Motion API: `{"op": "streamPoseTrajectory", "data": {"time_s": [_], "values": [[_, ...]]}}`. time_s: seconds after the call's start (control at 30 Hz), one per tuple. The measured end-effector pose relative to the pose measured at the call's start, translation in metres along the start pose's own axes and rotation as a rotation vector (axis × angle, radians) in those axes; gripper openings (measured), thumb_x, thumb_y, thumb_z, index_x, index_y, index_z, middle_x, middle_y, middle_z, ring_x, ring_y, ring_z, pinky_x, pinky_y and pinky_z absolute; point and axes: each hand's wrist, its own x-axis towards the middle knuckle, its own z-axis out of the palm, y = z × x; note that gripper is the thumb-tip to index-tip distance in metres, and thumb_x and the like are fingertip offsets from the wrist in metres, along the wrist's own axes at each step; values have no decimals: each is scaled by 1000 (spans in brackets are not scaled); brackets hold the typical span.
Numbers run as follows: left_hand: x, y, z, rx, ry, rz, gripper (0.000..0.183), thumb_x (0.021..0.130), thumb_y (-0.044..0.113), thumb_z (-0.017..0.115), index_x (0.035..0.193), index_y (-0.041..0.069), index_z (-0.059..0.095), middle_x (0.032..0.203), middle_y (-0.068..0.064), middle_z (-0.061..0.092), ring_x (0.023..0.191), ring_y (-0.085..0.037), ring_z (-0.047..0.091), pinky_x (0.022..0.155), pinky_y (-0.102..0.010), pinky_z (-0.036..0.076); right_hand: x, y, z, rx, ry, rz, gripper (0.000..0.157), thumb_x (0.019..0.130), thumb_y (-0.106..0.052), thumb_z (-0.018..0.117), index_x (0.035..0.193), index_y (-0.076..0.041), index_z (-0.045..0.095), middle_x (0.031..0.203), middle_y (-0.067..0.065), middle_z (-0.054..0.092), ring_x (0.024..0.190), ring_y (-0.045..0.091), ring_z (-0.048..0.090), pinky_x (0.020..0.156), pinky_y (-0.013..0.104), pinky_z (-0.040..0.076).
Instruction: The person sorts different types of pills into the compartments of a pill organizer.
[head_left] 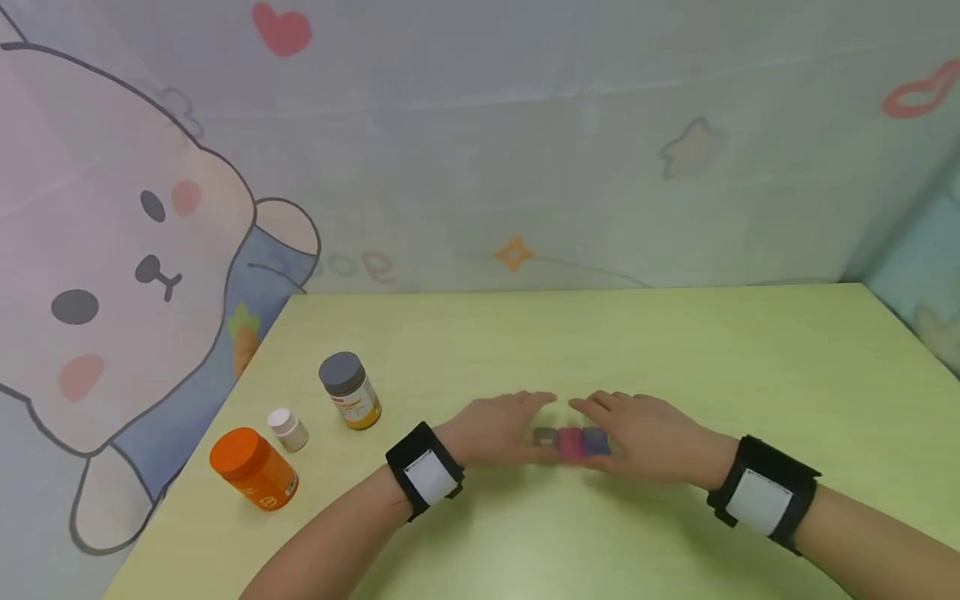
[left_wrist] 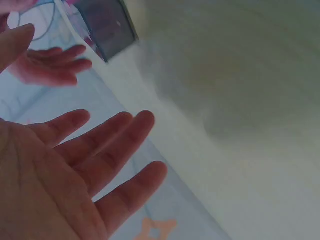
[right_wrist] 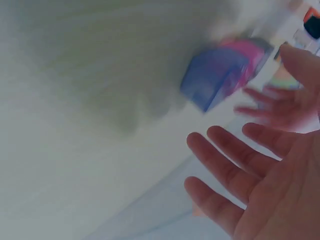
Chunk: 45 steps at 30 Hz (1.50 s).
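Observation:
Three small box-like blocks stand side by side in a row: a grey one [head_left: 545, 436], a pink one [head_left: 570, 444] and a blue one [head_left: 596, 442]. At the grey end is my left hand [head_left: 495, 429], its fingers extended and spread. My right hand [head_left: 652, 437] is beside the blue end, fingers likewise extended. In the left wrist view the dark grey block [left_wrist: 110, 27] sits apart from the fingertips. The right wrist view has the blue block [right_wrist: 212, 72] blurred, beyond the straight fingers. Whether thumbs or palms touch the row cannot be told.
On the left of the yellow-green table [head_left: 675, 350] stand an orange jar [head_left: 255, 468], a small white bottle [head_left: 288, 429] and a grey-lidded jar [head_left: 350, 390]. A printed cloth [head_left: 480, 150] hangs behind the table's far edge.

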Motion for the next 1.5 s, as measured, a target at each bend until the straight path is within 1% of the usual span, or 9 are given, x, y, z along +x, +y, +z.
{"op": "streamPoseTrajectory", "data": {"time_s": [0.07, 0.17, 0.3, 0.43, 0.63, 0.8, 1.17, 1.37, 1.5], "values": [[3, 8, 3, 29, -40, 31, 78, 79, 67, 48, 138, 19, 33, 126, 0, 51, 103, -9, 51, 72, -25, 44, -6, 6, -2, 15, -13, 24, 72, 83, -63, 46, 130, -8, 44, 113, 4, 54, 94, 19, 55, 78, 37, 45], [9, 16, 6, 136, -27, 93, 69, 81, 60, 52, 133, 17, 40, 108, 3, 55, 85, -5, 50, 61, -19, 40, -13, 11, 3, 26, -3, 23, 73, 82, -65, 45, 129, -9, 45, 111, 3, 55, 91, 17, 56, 78, 36, 45], [16, 22, 10, 253, -10, 111, 49, 82, 55, 53, 114, 17, 53, 83, 8, 49, 69, -4, 44, 53, -17, 35, -14, 11, 14, -12, 43, -34, 67, 81, -58, 54, 125, -9, 49, 105, 0, 55, 87, 15, 56, 77, 37, 46], [20, 24, 12, 307, -9, 111, 35, 83, 52, 53, 95, 19, 53, 74, 9, 43, 64, -5, 42, 50, -18, 33, -10, 10, 19, -79, 113, -111, 58, 81, -50, 60, 118, -7, 53, 101, 0, 55, 83, 14, 55, 73, 37, 46], [19, 24, 10, 282, -9, 108, 30, 82, 50, 57, 86, 20, 54, 72, 9, 43, 62, -4, 42, 49, -17, 32, -3, 10, 21, -89, 189, -207, 40, 77, -35, 68, 103, -7, 59, 88, -3, 54, 72, 8, 50, 66, 29, 46], [17, 23, 8, 251, 5, 85, 31, 81, 50, 59, 89, 20, 59, 72, 9, 43, 61, -4, 42, 49, -17, 32, 0, 8, 21, -68, 211, -226, 32, 76, -29, 70, 98, -7, 62, 83, -3, 52, 66, 6, 47, 60, 25, 43], [17, 25, 11, 256, 12, 69, 33, 80, 52, 60, 88, 20, 60, 71, 9, 43, 60, -4, 41, 49, -17, 31, -5, 0, 27, -379, 182, -279, 40, 82, -24, 64, 111, 3, 57, 94, 10, 54, 81, 18, 53, 69, 30, 45], [18, 24, 10, 239, 11, 66, 33, 80, 52, 60, 90, 20, 61, 72, 8, 43, 60, -4, 41, 50, -16, 31, -8, 0, 27, -428, 160, -289, 41, 75, -3, 66, 113, 4, 56, 96, 12, 52, 79, 17, 50, 66, 28, 44], [17, 25, 10, 237, 11, 66, 34, 80, 52, 60, 91, 20, 62, 72, 8, 44, 60, -4, 42, 50, -16, 32, -8, 0, 28, -442, 162, -287, 42, 73, -1, 67, 114, 4, 56, 96, 11, 51, 76, 16, 48, 64, 27, 42]]}}
